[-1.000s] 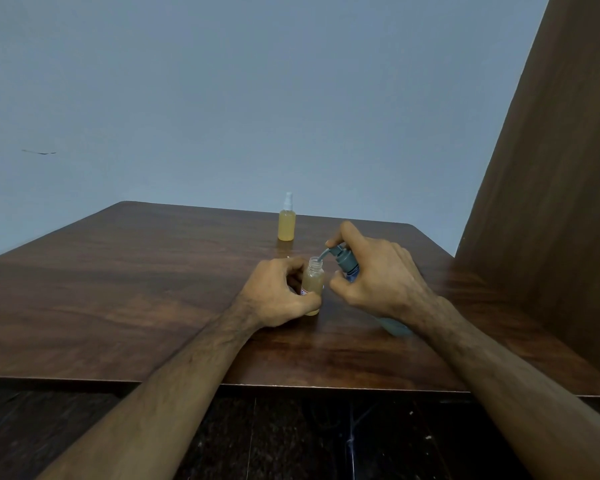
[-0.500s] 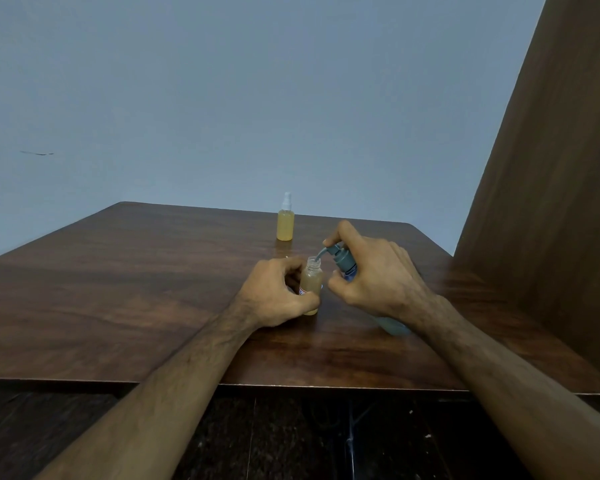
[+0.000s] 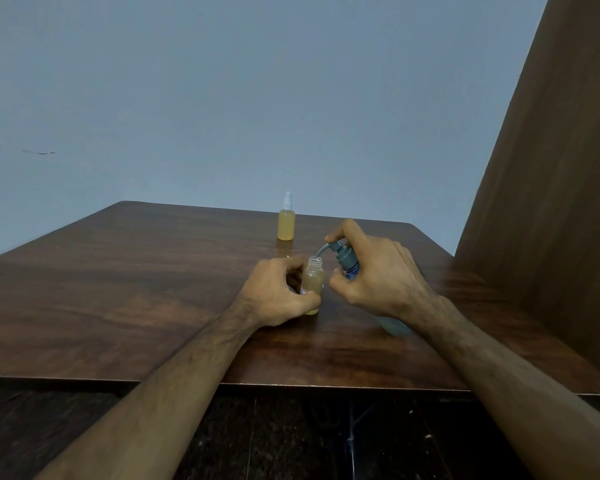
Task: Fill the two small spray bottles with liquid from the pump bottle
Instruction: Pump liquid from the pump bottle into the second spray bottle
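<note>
Left hand (image 3: 278, 296): open spray bottle (image 3: 312, 284) was gripped upright.
Right hand (image 3: 378, 275): pump bottle (image 3: 347, 259) was clasped.
Risk: spillage could be caused by spout (image 3: 321, 250) drifting.

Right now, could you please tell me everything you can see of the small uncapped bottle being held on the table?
The small uncapped bottle is clear plastic with a threaded open neck and holds cloudy amber liquid almost to its shoulder. A label edge shows low on its side. It stands upright on the wooden table, gripped by the left hand. The spout of the pump bottle, held by the right hand, points at its mouth.
</note>
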`<state>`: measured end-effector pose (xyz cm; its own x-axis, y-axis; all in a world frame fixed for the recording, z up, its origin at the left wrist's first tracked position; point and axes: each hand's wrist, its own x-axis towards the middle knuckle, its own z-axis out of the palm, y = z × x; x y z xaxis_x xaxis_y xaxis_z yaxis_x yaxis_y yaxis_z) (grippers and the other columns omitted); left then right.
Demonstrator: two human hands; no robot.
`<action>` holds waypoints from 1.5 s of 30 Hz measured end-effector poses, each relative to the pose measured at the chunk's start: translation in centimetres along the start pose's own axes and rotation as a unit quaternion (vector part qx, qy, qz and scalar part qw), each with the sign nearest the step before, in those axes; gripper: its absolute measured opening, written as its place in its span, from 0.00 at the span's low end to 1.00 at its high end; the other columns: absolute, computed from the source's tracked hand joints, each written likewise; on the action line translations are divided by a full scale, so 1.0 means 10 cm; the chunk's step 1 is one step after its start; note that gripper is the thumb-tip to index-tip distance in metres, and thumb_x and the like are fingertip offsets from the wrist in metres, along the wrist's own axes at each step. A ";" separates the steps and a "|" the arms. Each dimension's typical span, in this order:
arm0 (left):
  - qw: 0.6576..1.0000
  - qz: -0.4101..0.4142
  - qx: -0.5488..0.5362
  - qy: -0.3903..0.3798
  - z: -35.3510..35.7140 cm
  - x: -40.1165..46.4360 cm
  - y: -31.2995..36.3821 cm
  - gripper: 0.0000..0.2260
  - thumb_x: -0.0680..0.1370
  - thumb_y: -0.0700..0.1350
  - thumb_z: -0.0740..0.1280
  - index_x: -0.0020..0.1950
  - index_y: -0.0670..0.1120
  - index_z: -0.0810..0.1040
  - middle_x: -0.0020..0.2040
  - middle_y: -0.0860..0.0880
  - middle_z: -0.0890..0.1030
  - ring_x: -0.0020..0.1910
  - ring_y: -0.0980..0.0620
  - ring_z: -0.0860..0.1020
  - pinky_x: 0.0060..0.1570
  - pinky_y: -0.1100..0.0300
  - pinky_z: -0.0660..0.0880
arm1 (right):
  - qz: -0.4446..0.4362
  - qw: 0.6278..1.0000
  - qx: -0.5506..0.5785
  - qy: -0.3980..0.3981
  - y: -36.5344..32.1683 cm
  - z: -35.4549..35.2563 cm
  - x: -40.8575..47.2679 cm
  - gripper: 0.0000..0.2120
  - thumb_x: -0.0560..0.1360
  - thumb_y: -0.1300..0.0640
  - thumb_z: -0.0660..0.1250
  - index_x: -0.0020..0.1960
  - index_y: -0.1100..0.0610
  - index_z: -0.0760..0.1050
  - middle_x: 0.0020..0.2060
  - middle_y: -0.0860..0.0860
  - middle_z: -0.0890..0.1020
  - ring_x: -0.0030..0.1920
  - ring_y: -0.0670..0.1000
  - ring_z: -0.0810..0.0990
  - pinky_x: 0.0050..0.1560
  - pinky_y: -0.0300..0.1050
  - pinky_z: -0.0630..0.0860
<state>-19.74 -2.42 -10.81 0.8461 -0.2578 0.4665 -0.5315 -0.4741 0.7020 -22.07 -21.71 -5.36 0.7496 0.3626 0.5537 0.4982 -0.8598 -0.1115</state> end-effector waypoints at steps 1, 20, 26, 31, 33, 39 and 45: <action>1.000 0.001 -0.001 0.000 0.00 0.00 0.00 0.06 0.67 0.47 0.73 0.43 0.51 0.82 0.37 0.53 0.84 0.36 0.55 0.82 0.40 0.55 0.80 | 0.001 1.000 0.000 0.001 0.01 0.00 0.00 0.21 0.71 0.49 0.68 0.59 0.40 0.62 0.40 0.47 0.83 0.34 0.52 0.79 0.38 0.50 0.79; 1.000 -0.004 0.005 -0.010 -0.02 0.00 0.01 0.07 0.67 0.46 0.74 0.44 0.52 0.83 0.39 0.53 0.85 0.39 0.56 0.83 0.43 0.53 0.81 | -0.001 1.000 -0.003 -0.005 0.01 -0.01 0.00 0.21 0.72 0.49 0.68 0.59 0.40 0.62 0.40 0.47 0.82 0.34 0.51 0.79 0.38 0.49 0.78; 1.000 -0.009 0.005 -0.011 -0.02 0.00 0.02 0.09 0.65 0.49 0.72 0.45 0.54 0.83 0.40 0.55 0.85 0.39 0.57 0.83 0.45 0.53 0.82 | 0.002 1.000 -0.005 -0.010 -0.01 -0.01 -0.01 0.20 0.71 0.50 0.68 0.56 0.40 0.61 0.40 0.47 0.83 0.35 0.54 0.79 0.41 0.51 0.79; 1.000 -0.013 0.005 -0.009 -0.02 0.00 0.02 0.09 0.66 0.49 0.73 0.45 0.52 0.83 0.40 0.53 0.85 0.40 0.55 0.83 0.45 0.51 0.81 | 0.006 1.000 -0.007 -0.001 0.00 -0.01 -0.01 0.20 0.72 0.49 0.68 0.59 0.41 0.63 0.39 0.47 0.82 0.34 0.52 0.79 0.39 0.50 0.79; 1.000 -0.012 0.004 -0.009 -0.02 0.00 0.02 0.09 0.66 0.48 0.72 0.45 0.51 0.83 0.40 0.53 0.85 0.40 0.55 0.83 0.45 0.50 0.81 | 0.004 1.000 -0.007 -0.003 0.00 -0.02 -0.01 0.20 0.72 0.49 0.68 0.59 0.41 0.62 0.39 0.47 0.82 0.34 0.53 0.79 0.39 0.50 0.79; 1.000 -0.012 -0.004 -0.008 -0.01 -0.01 0.03 0.09 0.65 0.49 0.72 0.45 0.50 0.83 0.39 0.52 0.85 0.38 0.53 0.83 0.44 0.50 0.81 | 0.003 1.000 -0.009 -0.011 -0.02 -0.01 -0.01 0.20 0.71 0.50 0.68 0.57 0.40 0.62 0.40 0.47 0.83 0.35 0.53 0.79 0.41 0.50 0.79; 1.000 -0.013 -0.006 -0.010 -0.02 -0.01 0.03 0.09 0.66 0.48 0.72 0.46 0.52 0.83 0.40 0.53 0.85 0.40 0.54 0.83 0.45 0.51 0.82 | 0.006 1.000 -0.004 -0.006 -0.01 -0.01 -0.02 0.20 0.72 0.50 0.68 0.57 0.40 0.61 0.39 0.47 0.82 0.35 0.53 0.79 0.40 0.51 0.79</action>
<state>-20.00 -2.38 -10.58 0.8601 -0.2623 0.4374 -0.5098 -0.4708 0.7201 -22.31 -21.68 -5.36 0.7607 0.3570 0.5422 0.4857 -0.8671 -0.1104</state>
